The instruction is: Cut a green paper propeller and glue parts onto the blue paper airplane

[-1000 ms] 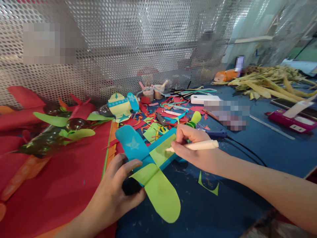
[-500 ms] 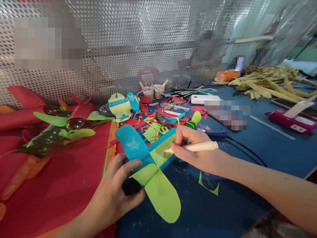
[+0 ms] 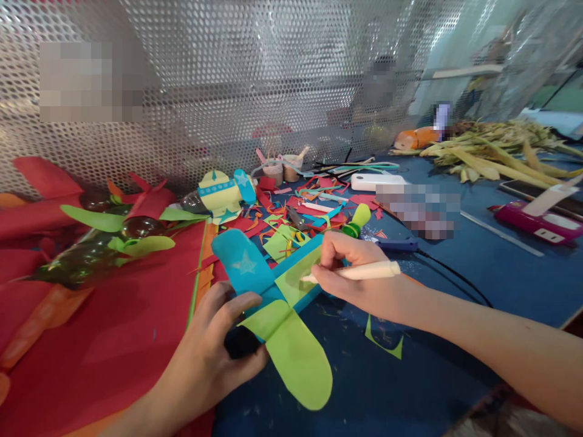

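My left hand [image 3: 223, 340] grips the tail end of a toy plane [image 3: 273, 276] covered in blue and lime-green paper. One wing is blue with a pale star [image 3: 245, 263]; the rounded lime wing [image 3: 303, 370] points toward me. Closed round a cream-white marker pen [image 3: 371, 271], my right hand [image 3: 348, 258] rests over the plane's body, the pen's tip at the lime panel [image 3: 295, 279]. Beyond that hand shows a green bottle cap [image 3: 351, 230] with a lime paper blade [image 3: 361, 213]. My right hand hides part of the plane's front.
Paper scraps [image 3: 277, 233] litter the blue table behind the plane. Red paper [image 3: 150, 340] and bottle planes [image 3: 68, 261] lie left. A blue corded tool [image 3: 397, 244], a metal ruler [image 3: 501, 233], a magenta power strip [image 3: 540, 221] and dried husks [image 3: 501, 145] are right. Perforated metal [image 3: 255, 73] stands behind.
My right hand and the marker tip have shifted very slightly left along the lime panel. The left hand and the plane stay in place.
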